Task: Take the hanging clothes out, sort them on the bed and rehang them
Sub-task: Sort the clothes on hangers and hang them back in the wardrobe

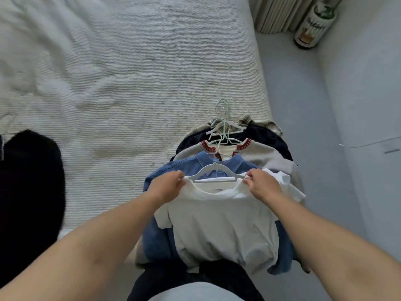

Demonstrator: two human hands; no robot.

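Head view: soft white T-shirt (223, 222) on curved plastic hanger (213, 173).

One bed (108, 83), two hands, one bottle (312, 27); five stacked garments counted: white, denim, cream, navy, plaid; one dark garment apart.

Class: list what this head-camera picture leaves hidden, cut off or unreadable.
- Head view: the plaid garment lies mostly buried under the pile.
- The black fuzzy fabric is cut by the left edge.
- The dark bottle's label is blurred.
- Each hand's fingertips, left and right, curl out of sight.
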